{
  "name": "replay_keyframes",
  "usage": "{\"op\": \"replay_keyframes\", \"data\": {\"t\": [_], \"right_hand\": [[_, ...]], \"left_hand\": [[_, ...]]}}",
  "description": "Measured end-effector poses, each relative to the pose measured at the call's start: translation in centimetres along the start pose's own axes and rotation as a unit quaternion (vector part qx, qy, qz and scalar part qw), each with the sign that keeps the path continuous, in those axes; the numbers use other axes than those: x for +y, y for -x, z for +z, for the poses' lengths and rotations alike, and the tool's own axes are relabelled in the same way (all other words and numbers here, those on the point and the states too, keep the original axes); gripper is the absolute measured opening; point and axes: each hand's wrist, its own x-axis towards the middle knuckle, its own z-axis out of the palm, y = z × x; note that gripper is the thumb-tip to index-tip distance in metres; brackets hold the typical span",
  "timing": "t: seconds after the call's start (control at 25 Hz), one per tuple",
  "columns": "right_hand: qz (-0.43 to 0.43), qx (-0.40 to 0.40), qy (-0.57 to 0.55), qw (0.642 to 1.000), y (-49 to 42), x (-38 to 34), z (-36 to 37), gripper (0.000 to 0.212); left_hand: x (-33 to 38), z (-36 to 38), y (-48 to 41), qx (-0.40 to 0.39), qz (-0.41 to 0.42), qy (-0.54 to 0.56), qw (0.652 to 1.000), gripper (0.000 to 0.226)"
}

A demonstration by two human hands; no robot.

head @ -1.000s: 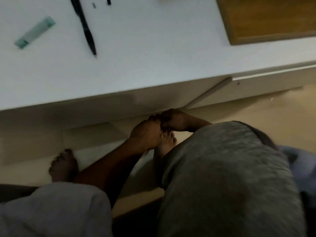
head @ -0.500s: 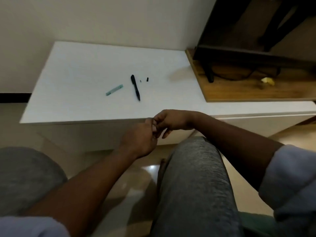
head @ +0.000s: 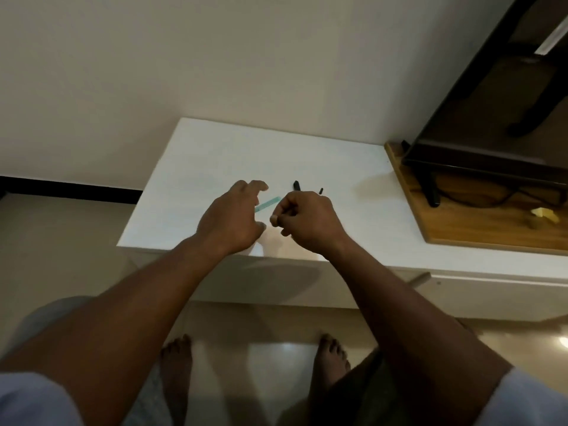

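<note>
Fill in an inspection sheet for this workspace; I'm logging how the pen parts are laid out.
Surface: white table, parts lying near its middle.
Job's things: teal pen piece, partly behind the left hand; black pen, mostly hidden by the right hand; small black piece beside it.
Clutter: yellow scrap on the wooden board.
Grippers: left hand over the table, fingers loosely spread, holding nothing; right hand curled, thumb to forefinger, whether it pinches anything is too small to tell.
Cables: dark cable on the board, by the black stand.
Surroundings: beige wall, tiled floor, bare feet.
</note>
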Motion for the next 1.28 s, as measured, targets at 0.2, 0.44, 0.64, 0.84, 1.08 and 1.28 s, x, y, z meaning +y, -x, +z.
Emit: {"op": "replay_keyframes", "data": {"t": [0.2, 0.44, 0.64, 0.84, 1.08, 1.28], "right_hand": [[0.014, 0.024, 0.052, 0.998, -3.0, 3.0, -0.3, 0.015], [0.022, 0.059, 0.058, 0.996, -4.3, 3.9, -0.4, 0.015], [0.012, 0.073, 0.056, 0.996, -4.0, 3.1, -0.6, 0.013], [0.035, 0.081, 0.015, 0.996, -4.0, 2.8, -1.0, 0.010], [0.009, 0.077, 0.035, 0.996, -3.9, 3.0, -0.1, 0.013], [0.002, 0.069, 0.075, 0.995, -3.8, 3.6, 1.6, 0.017]], "left_hand": [[-0.8, 2.2, -3.5, -0.004, -0.069, -0.042, 0.997, 0.055], [0.0, 2.7, -3.8, 0.028, -0.057, -0.074, 0.995, 0.017], [0.0, 1.8, -3.2, 0.034, -0.107, -0.007, 0.994, 0.009], [0.4, 1.2, -3.0, 0.050, -0.122, 0.069, 0.989, 0.018], [0.2, 1.6, -3.1, 0.049, -0.138, 0.090, 0.985, 0.012], [0.3, 1.4, -2.9, 0.039, -0.154, 0.097, 0.982, 0.007]]}}
